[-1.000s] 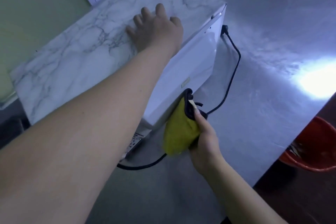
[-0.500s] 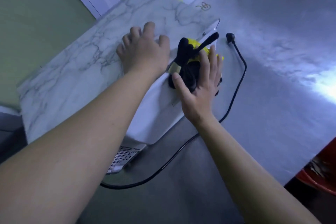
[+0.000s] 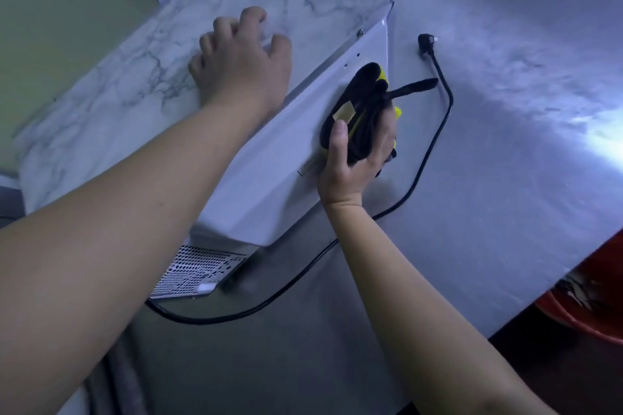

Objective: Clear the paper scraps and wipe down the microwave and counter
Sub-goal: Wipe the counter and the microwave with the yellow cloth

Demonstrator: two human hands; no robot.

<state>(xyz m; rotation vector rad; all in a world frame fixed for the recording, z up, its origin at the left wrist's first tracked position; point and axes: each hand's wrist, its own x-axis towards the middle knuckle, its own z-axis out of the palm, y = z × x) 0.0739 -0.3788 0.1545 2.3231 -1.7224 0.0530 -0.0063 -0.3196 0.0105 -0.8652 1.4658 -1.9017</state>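
**Wiping the microwave side panel: hand positions and rationale**

1. Location of the workpiece. The microwave (image 3: 269, 172) stands on the metal surface (image 3: 505, 178), occupying the left and far part of the scene. Its marble-patterned top faces up and left. The plain white side panel faces right, toward the open surface. A perforated vent grille (image 3: 199, 269) shows at its near end.

2. Left hand (image 3: 241, 67). It rests on the marble-patterned top, grasping nothing, with the fingers bent and the tips down on the panel. This placement is judged to brace the casing so that sideways wiping pressure does not slide it.

3. Right hand (image 3: 357, 158). It grasps a bunched yellow-and-black cloth (image 3: 367, 77), thumb on the left of the bundle and fingers wrapped round the right, and presses it against the far half of the white side panel. Bunching gives a firm pad. One black strip of the cloth sticks out to the right.

4. A small tan scrap (image 3: 344, 115) sits on the cloth just beyond the thumb. Whether it is paper or tape cannot be told.

5. Power cord (image 3: 435, 145). It lies loose on the surface, curving round the right of the microwave. Its plug (image 3: 425, 44) lies unplugged at the far end, so wiping is judged safe.

6. Remaining work. The surface itself is judged not yet wiped. A red basin (image 3: 590, 307) sits below its near right edge.
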